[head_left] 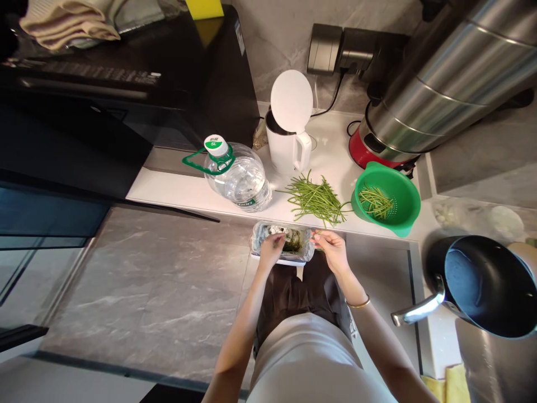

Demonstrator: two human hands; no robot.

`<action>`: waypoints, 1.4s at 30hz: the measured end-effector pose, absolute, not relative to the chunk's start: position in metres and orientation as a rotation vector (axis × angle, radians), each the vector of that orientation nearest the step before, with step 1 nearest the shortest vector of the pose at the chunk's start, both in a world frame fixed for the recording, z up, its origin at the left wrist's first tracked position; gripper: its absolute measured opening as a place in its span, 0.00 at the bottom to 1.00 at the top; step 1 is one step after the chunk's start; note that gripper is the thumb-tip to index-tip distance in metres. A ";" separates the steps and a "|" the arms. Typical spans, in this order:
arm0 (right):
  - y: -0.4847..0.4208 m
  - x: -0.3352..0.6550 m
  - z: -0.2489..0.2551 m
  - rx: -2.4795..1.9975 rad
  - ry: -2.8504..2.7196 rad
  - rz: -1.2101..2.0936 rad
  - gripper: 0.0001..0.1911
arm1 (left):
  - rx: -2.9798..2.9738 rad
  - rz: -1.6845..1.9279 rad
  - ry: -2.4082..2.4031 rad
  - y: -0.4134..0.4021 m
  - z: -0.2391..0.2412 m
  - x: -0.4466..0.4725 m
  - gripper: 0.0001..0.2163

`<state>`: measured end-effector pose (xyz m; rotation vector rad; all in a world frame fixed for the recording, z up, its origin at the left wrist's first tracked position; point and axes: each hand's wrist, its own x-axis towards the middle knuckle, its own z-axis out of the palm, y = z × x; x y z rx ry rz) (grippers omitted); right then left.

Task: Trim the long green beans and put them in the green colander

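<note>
My left hand (272,249) is above the lined bin (280,262), its fingers pinched together over the opening. What those fingers hold, if anything, is too small to make out. At the bin's right rim, my right hand (331,249) pinches a thin green vegetable stem. Inside the bin lie green scraps (294,242) and something white. Just beyond, a loose pile of thin green stems (314,198) is spread on the counter. To its right, a green colander (406,202) holds more short green stems (375,201).
Behind the pile stands a white kettle (280,146), lid raised. A large water bottle (241,179) is left of it. A steel appliance with a red base (358,149) stands at the back right. A black pan (495,285) sits far right, its handle (419,309) pointing toward me.
</note>
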<state>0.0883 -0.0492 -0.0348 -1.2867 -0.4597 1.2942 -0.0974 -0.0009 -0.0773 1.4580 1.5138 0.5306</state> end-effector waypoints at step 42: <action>-0.053 0.105 -0.023 -1.197 -0.367 1.314 0.13 | 1.573 0.387 1.584 -0.002 -0.088 -0.104 0.08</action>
